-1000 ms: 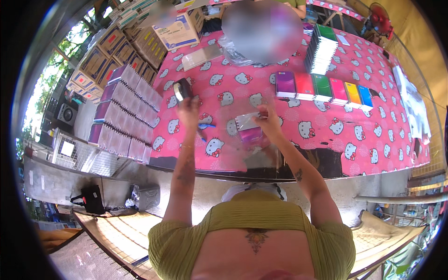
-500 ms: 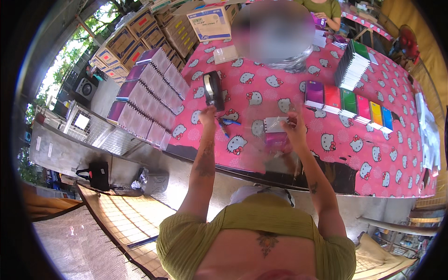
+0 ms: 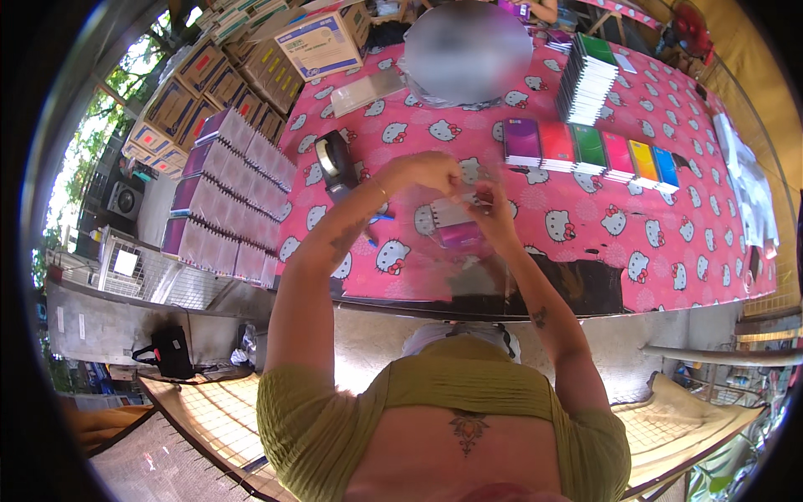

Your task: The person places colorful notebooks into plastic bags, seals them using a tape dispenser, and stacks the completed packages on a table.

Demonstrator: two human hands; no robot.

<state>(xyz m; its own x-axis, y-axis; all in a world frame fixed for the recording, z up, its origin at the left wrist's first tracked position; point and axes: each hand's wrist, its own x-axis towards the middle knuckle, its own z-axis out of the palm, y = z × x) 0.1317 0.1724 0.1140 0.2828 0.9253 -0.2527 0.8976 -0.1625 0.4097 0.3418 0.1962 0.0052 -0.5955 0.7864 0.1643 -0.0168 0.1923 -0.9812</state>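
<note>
A small notebook stack (image 3: 460, 236), purple with a pale spiral-edged part, lies in loose clear plastic wrap (image 3: 425, 219) near the table's front edge. Over its right upper corner my right hand (image 3: 495, 216) is closed, thumb and fingers pinching what looks like the wrap. My left hand (image 3: 433, 172) reaches across just above it, fingertips pinched close to the right hand; anything between them is too small to make out. Left of the wrap stands a black tape dispenser (image 3: 336, 166), partly behind my left forearm. Blue pens (image 3: 381, 218) lie beside that forearm.
Stacked spiral notebooks (image 3: 226, 192) rise at the left. A row of coloured notebooks (image 3: 585, 151) lies at the right, with a tall notebook stack (image 3: 588, 84) behind. Cartons (image 3: 322, 46) stand at the far left. Another person's arm (image 3: 544, 10) shows at the far edge.
My left hand has left the tape dispenser and moved right, up to my right hand above the notebook stack. My right hand stays at the wrap. The whole view has shifted.
</note>
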